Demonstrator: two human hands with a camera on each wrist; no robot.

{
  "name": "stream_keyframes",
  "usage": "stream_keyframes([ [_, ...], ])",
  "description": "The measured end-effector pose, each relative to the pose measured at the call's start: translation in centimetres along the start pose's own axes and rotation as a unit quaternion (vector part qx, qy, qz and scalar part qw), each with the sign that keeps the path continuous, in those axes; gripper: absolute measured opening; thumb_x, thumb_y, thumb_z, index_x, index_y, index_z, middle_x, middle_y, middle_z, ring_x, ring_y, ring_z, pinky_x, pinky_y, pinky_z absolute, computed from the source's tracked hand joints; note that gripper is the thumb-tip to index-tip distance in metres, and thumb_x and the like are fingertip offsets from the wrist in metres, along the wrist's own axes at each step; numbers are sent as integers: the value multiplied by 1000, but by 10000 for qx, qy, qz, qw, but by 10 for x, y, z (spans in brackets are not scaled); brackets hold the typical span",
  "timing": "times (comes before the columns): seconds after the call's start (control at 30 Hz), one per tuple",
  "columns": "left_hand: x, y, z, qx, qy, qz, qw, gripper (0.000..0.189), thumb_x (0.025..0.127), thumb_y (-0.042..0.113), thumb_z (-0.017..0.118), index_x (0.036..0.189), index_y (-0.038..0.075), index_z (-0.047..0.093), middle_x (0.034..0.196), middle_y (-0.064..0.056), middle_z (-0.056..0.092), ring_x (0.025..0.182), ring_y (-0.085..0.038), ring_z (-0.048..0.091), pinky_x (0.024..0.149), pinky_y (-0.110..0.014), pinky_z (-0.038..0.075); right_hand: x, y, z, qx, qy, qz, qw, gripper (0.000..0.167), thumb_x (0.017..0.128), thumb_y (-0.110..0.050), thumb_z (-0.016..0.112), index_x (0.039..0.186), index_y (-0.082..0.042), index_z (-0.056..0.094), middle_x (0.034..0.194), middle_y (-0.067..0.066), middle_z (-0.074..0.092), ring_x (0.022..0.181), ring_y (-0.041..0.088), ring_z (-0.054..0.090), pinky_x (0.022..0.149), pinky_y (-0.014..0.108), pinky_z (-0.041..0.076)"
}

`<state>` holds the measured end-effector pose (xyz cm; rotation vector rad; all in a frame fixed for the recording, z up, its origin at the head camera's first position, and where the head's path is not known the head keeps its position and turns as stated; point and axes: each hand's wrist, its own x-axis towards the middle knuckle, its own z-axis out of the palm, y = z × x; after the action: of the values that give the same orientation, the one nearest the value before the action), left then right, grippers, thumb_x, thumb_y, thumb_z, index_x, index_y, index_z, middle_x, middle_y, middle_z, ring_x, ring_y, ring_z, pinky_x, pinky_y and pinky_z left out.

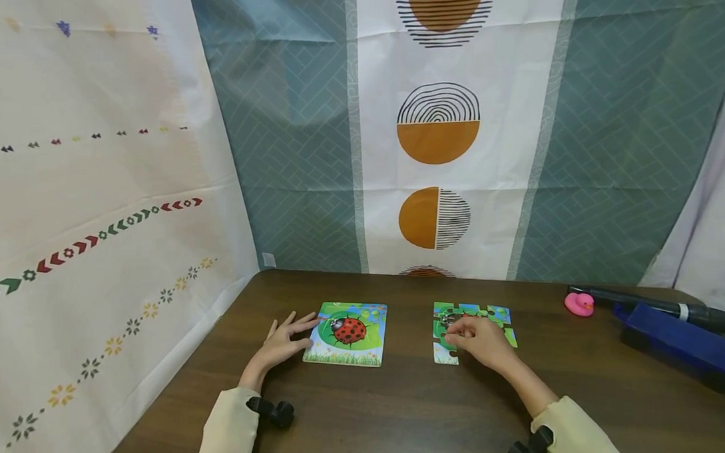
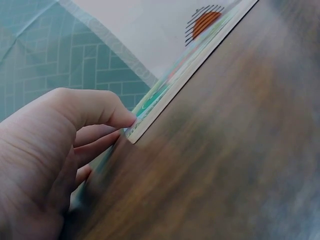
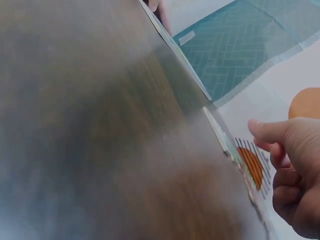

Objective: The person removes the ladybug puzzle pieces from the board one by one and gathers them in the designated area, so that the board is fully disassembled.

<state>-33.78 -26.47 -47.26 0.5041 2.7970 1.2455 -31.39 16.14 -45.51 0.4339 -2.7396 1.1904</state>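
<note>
A square ladybug picture board lies flat on the brown table. My left hand is at its left side, fingers spread and fairly straight. In the left wrist view the thumb touches the board's near corner. To the right, a partly assembled jigsaw puzzle shows similar green and blue art, with gaps among its pieces. Over its middle is my right hand, fingers bent and covering part of it. The right wrist view shows the right thumb close to the forefinger; whether a piece is between them is hidden.
A pink rubber duck sits at the back right. Beside it lie a black rod-like object and a long dark-blue object. Patterned cloth hangs behind the table, and white cloth hangs on the left.
</note>
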Motion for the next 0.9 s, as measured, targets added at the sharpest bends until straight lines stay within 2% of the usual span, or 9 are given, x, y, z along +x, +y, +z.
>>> stream_keyframes([
  [0.13,0,-1,-2,-73,-2,42,10000,50,90,14,63,139,10,56,157,-13,37,150,-46,5,116,-67,-16,7,-11,10,207,86,-78,9997,19,88,-26,72,96,-9,74,56,-6,38,48,6,34,50,22,34],
  [0.3,1,-1,-2,-85,-75,63,9999,50,91,18,64,140,12,55,158,-12,35,151,-45,4,116,-66,-16,21,-26,27,491,-38,-61,9988,18,89,-27,72,98,-11,74,57,-4,43,48,8,33,48,23,31],
  [0.43,1,-1,1,-20,-85,59,9999,51,92,21,66,140,12,55,157,-12,36,151,-45,5,116,-66,-15,30,-39,45,743,-176,-101,9970,22,90,-27,71,102,-9,74,73,0,65,61,7,51,57,24,42],
  [0.53,1,-1,2,5,-64,49,10000,51,91,23,67,140,12,56,157,-12,36,151,-46,5,116,-66,-15,36,-51,60,902,-271,-217,9953,25,90,-25,70,106,-6,73,89,6,73,76,10,61,65,26,49],
  [0.77,3,-1,2,-10,-107,32,9999,51,91,25,67,140,14,56,158,-11,35,151,-46,4,116,-66,-16,43,-78,89,1172,-507,-463,9907,28,90,-20,70,111,-3,72,94,8,72,82,14,64,68,27,52],
  [0.9,2,-1,2,22,-66,3,10000,51,91,24,67,140,14,56,157,-11,36,151,-45,5,117,-66,-15,46,-88,104,1197,-699,-466,9892,30,89,-20,71,114,-3,71,105,12,69,87,19,64,68,29,52],
])
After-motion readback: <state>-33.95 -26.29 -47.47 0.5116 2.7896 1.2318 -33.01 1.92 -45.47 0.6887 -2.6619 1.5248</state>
